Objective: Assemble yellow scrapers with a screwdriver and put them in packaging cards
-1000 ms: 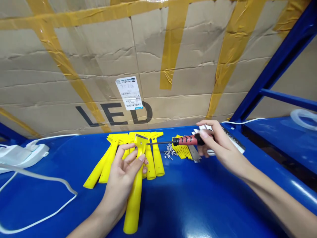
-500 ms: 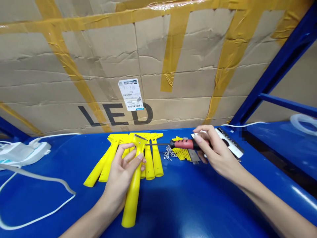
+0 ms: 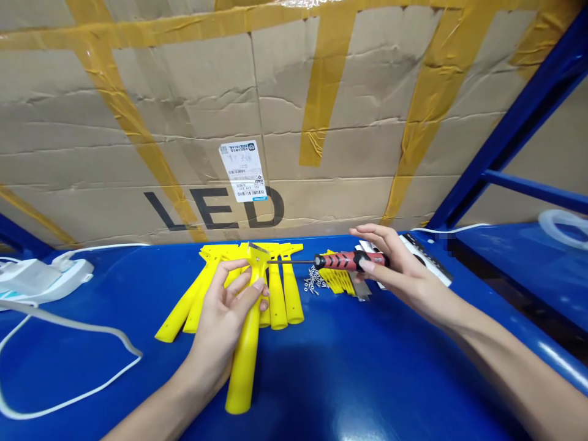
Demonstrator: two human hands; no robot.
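Observation:
A yellow scraper [image 3: 243, 361] is in my left hand [image 3: 225, 306], its hollow handle pointing down toward me. A metal blade [image 3: 258, 248] sits at its head, with a small screw just below. My right hand [image 3: 407, 269] holds a red and black screwdriver [image 3: 346, 261] level, thumb against the rear of the handle and the other fingers loosely extended above it. The shaft's tip reaches the side of the scraper's head; whether it sits in a screw cannot be made out. Behind my left hand lie several more yellow scraper handles [image 3: 278, 300] in a row.
Small screws [image 3: 313, 278], yellow plastic pieces [image 3: 334, 278] and grey blades [image 3: 359, 285] lie under the screwdriver. A white power strip [image 3: 64, 278] with a cable [image 3: 92, 327] is at left. A large taped cardboard box [image 3: 206, 122] stands behind; a blue frame post [image 3: 505, 122] rises at right.
The fingers of my right hand have loosened and straightened, and the screwdriver handle has turned, showing more of its grip. My left hand keeps the scraper in nearly the same place.

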